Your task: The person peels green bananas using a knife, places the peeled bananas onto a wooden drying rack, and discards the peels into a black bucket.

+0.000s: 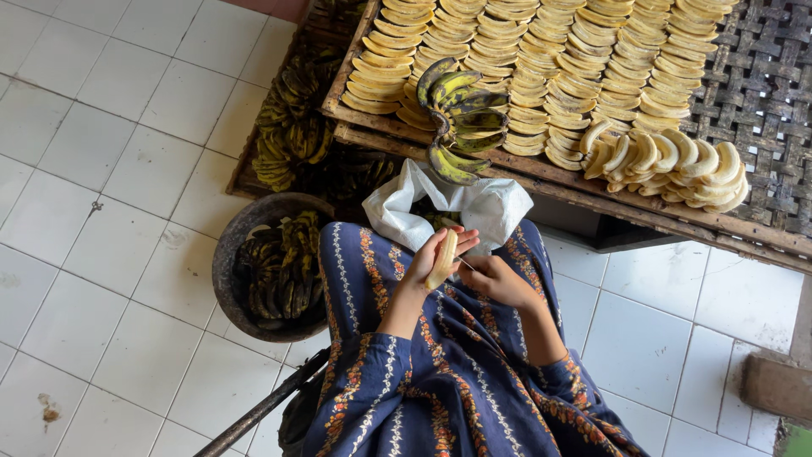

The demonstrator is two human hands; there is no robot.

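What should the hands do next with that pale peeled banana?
Probably draw the thin blade in the right hand along the pale peeled banana, slicing it. The left hand holds it upright over the lap, the blade tip sits beside it, and the woven bamboo tray already carries rows of flat yellow banana slices.

The dress (457, 389) is dark blue with white and orange flowered stripes. The peeled banana (443, 259) is pale yellow, like the slices on the brown woven tray (761, 76). The unpeeled bunch (461, 118) is green-yellow with black. The floor tiles (110, 169) are white.
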